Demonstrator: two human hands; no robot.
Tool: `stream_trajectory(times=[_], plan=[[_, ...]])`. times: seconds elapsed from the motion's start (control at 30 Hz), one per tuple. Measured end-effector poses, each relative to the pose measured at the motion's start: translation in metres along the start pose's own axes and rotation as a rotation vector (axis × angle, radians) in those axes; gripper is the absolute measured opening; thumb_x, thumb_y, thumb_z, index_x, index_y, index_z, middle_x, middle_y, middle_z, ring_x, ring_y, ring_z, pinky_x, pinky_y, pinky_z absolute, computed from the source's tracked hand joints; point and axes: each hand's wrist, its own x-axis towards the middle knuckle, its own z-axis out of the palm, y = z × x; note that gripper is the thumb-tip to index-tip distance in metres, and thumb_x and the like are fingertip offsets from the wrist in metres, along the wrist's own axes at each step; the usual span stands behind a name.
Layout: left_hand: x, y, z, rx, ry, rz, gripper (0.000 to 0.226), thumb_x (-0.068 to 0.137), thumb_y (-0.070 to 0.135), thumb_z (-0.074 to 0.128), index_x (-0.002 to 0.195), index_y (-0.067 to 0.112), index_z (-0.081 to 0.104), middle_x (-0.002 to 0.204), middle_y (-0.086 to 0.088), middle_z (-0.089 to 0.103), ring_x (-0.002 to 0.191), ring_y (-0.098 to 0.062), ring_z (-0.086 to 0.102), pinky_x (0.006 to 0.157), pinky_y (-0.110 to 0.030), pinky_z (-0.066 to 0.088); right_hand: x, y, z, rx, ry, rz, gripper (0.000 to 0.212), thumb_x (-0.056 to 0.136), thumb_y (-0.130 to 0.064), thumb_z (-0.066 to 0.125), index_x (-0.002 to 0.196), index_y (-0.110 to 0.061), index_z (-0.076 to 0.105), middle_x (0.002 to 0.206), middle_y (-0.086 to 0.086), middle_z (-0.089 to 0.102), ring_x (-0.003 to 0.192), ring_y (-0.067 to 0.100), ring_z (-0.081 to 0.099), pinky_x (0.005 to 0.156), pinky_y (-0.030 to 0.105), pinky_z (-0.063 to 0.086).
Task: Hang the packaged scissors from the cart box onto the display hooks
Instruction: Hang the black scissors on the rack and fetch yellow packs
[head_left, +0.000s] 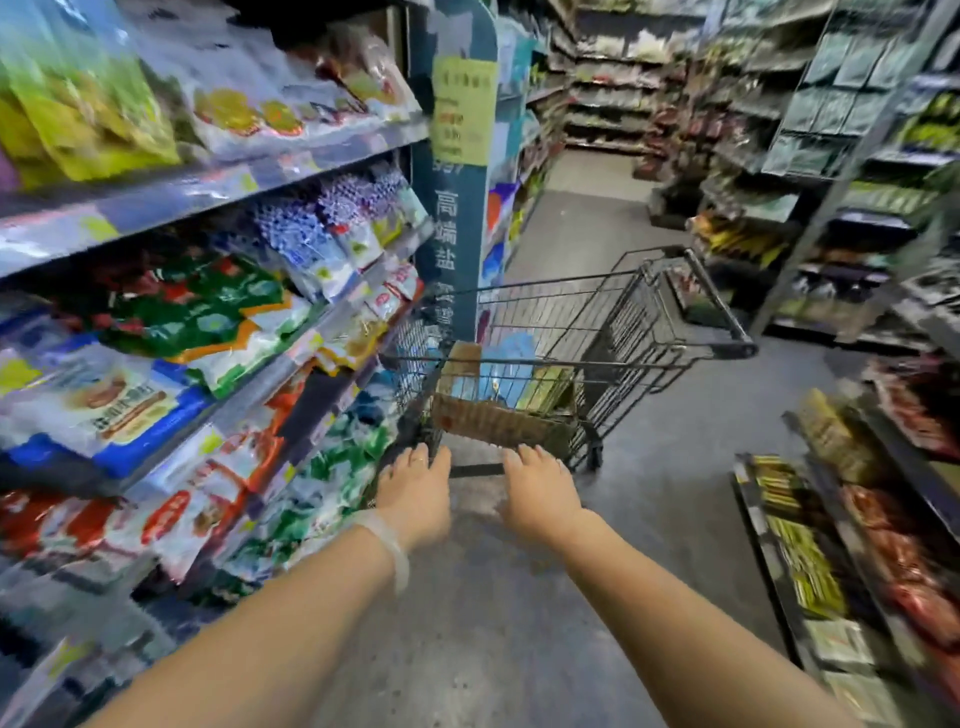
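A black wire shopping cart (649, 332) stands in the aisle ahead of me. Inside it sits an open brown cardboard box (498, 423) holding blue and green flat packages (506, 369); the blur hides whether they are scissors. My left hand (415, 491) and my right hand (540, 486) both rest on the cart's near black bar (475, 470), fingers curled over it. No display hooks are clearly visible.
Shelves of bagged goods (208, 312) line the left, close to the cart. A blue end panel with a yellow notice (460, 111) stands just past it. Low racks of packets (810, 545) sit on the right. Grey floor (597, 218) runs ahead.
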Motion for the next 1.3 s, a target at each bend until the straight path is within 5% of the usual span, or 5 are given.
stream_trajectory(times=[0.6, 0.8, 1.13, 1.3], plan=[[0.388, 0.086, -0.067, 0.012, -0.015, 0.038, 0.08, 0.089, 0.039, 0.059, 0.15, 0.016, 0.014, 0.158, -0.011, 0.013, 0.145, -0.03, 0.011, 0.118, -0.043, 0.02, 0.361, 0.195, -0.069, 0.008, -0.001, 0.036, 0.059, 0.087, -0.035, 0.057, 0.136, -0.011, 0.035, 0.139, 0.012, 0.041, 0.131, 0.033, 0.035, 0.107, 0.045, 0.034], [0.485, 0.081, -0.061, 0.023, -0.102, 0.017, 0.075, 0.09, 0.042, 0.056, 0.148, 0.016, 0.018, 0.155, -0.013, 0.019, 0.143, -0.032, 0.019, 0.113, -0.042, 0.025, 0.449, 0.234, -0.05, 0.035, -0.173, 0.112, 0.052, 0.09, -0.033, 0.053, 0.134, -0.009, 0.037, 0.138, 0.013, 0.042, 0.128, 0.034, 0.039, 0.102, 0.043, 0.037], [0.647, 0.062, 0.018, -0.045, -0.513, 0.091, 0.067, 0.089, 0.034, 0.059, 0.144, 0.014, 0.026, 0.146, -0.014, 0.033, 0.137, -0.034, 0.03, 0.109, -0.04, 0.032, 0.566, 0.269, 0.053, 0.277, -0.483, 0.441, 0.054, 0.086, -0.029, 0.054, 0.134, -0.01, 0.037, 0.133, 0.016, 0.048, 0.121, 0.035, 0.047, 0.097, 0.039, 0.043], [0.688, 0.06, 0.062, -0.092, -0.664, 0.114, 0.057, 0.084, 0.031, 0.063, 0.133, 0.012, 0.039, 0.134, -0.013, 0.047, 0.126, -0.033, 0.043, 0.101, -0.04, 0.04, 0.592, 0.28, 0.095, 0.449, -0.466, 0.698, 0.052, 0.081, -0.036, 0.062, 0.125, -0.012, 0.045, 0.125, 0.014, 0.056, 0.116, 0.032, 0.054, 0.093, 0.037, 0.046]])
